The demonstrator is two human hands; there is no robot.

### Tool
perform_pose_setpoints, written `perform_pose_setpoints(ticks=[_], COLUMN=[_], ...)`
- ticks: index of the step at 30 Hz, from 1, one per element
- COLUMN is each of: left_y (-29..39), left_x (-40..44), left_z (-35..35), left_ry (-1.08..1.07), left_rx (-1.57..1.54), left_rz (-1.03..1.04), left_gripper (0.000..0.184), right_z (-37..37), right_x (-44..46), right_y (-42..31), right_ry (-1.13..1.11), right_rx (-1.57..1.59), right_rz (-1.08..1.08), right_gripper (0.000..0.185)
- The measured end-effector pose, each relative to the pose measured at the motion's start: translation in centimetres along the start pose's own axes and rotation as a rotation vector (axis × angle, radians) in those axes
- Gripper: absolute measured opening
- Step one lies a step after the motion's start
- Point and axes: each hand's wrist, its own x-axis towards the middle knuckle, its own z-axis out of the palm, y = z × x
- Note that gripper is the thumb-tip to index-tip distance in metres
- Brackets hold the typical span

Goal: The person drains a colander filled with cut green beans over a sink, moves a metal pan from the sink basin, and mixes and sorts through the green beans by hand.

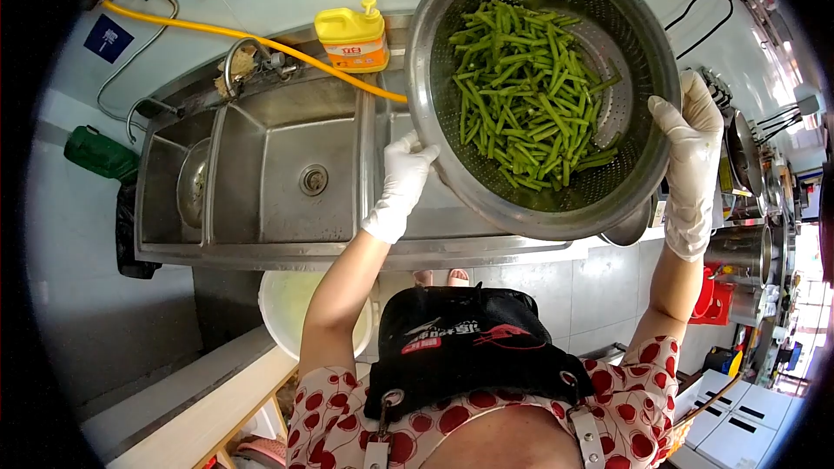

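A large metal colander (543, 219) is held up over the right part of the sink, tilted toward me. Cut green beans (530, 95) lie heaped inside it, mostly toward its left side. My left hand (405, 175), in a white glove, grips the colander's lower left rim. On the right edge, my gloved right hand (692, 143) is closed around the rim, thumb on the inner side. Some of the left hand's fingers are hidden behind the rim.
The steel sink (287, 156) has several basins; a metal bowl (193, 182) sits in the left one. A yellow detergent jug (352, 39) stands behind, beside a yellow hose (234, 32). Below the sink is a white tub (291, 304). Pots (738, 252) stand at right.
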Motion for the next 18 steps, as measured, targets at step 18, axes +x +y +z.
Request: perform_pose_setpoints(ticks=[18], left_y=[-0.2], left_x=[0.2], left_z=[0.0], left_ry=[0.027], left_rx=[0.017], left_rz=[0.030], left_gripper=[0.026], right_z=[-1.9], right_x=[-0.1], right_y=[1.9], right_ry=[-0.034], right_rx=[-0.009], right_rz=[-0.048], right_gripper=[0.009])
